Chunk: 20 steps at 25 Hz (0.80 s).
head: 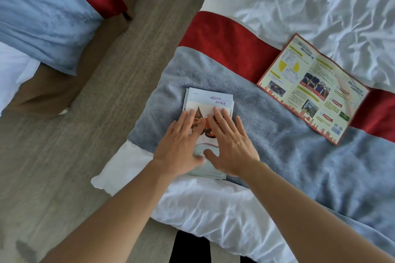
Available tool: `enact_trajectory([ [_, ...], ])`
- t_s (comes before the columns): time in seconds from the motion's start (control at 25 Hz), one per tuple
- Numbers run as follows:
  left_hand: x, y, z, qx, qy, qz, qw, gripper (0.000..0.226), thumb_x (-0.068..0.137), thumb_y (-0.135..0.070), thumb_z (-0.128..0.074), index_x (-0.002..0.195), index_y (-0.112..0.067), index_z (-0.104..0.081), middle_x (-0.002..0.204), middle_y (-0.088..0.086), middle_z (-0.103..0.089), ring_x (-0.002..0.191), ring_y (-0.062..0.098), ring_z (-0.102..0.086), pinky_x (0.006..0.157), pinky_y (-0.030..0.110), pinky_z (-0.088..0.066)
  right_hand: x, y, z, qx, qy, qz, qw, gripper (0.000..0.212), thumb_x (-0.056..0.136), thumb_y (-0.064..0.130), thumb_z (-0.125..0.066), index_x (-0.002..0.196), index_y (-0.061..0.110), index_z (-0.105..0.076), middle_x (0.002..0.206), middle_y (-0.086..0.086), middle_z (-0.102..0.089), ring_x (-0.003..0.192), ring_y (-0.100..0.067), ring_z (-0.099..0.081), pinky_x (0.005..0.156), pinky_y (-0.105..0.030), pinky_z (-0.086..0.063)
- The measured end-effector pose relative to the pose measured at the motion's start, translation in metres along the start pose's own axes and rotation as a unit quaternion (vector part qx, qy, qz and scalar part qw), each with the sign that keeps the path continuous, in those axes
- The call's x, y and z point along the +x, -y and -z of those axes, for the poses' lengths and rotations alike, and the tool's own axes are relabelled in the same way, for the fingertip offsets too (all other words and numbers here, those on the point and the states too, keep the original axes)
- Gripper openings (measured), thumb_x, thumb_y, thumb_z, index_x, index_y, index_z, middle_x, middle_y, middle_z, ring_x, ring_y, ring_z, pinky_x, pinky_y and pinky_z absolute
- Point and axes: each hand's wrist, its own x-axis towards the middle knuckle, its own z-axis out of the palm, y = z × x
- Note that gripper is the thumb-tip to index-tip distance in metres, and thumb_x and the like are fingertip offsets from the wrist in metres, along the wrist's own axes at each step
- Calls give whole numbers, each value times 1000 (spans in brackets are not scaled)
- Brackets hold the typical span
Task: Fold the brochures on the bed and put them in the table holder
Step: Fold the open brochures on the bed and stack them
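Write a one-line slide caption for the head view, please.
Both hands, left hand and right hand, press a folded brochure flat; an open brochure lies nearby.

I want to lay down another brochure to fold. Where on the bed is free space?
Free: the grey blanket between the folded brochure and the open brochure, and the white sheet beyond the red band. Crowded: under the left hand and right hand.

- You look down on a bed (320, 2) with rumpled white sheets, crossed by a red band (226, 49) and a grey plush runner (277, 156).
- To your left, a grey-brown wood-grain floor (64, 156) runs between the beds.
- A second bed (38, 17) there carries the same blue-grey and red runner over a brown base (53, 91).
- Soft, even light falls across everything.
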Motion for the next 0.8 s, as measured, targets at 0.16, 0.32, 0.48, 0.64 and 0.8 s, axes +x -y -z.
enact_trajectory([
  [0.16,2,1,-6,17,39,0,999,129,70,-78,-62,157,-21,14,161,14,28,149,29,25,124,49,-7,18,-11,6,-50,42,32,997,121,72,85,-42,160,14,3,166,-5,18,150,-21,25,123,-54,-3],
  [0.32,8,0,-10,44,69,11,997,137,67,-81,-62,153,-19,25,158,17,34,146,33,30,123,51,-4,28,-15,0,-78,79,25,994,134,62,92,-44,159,16,8,165,-5,25,148,-22,30,122,-56,2],
  [0.48,7,-1,-3,28,56,3,998,131,67,-80,-63,157,-20,11,163,17,21,150,33,20,123,49,-9,29,-16,3,-70,80,30,994,132,64,92,-46,160,17,6,165,-4,23,149,-22,28,122,-56,2],
  [0.64,21,7,22,26,1,-3,1000,124,63,-75,-70,154,-13,-12,162,15,-3,152,31,-2,120,47,-22,35,-31,23,-55,65,19,996,132,66,93,-46,160,15,6,166,-1,22,150,-19,24,123,-52,5],
  [0.8,36,9,20,51,59,17,997,136,67,-75,-69,156,-9,12,162,15,22,151,30,17,124,48,-9,42,-35,20,-49,73,18,996,135,65,89,-56,159,17,11,165,2,22,151,-18,23,123,-51,7],
])
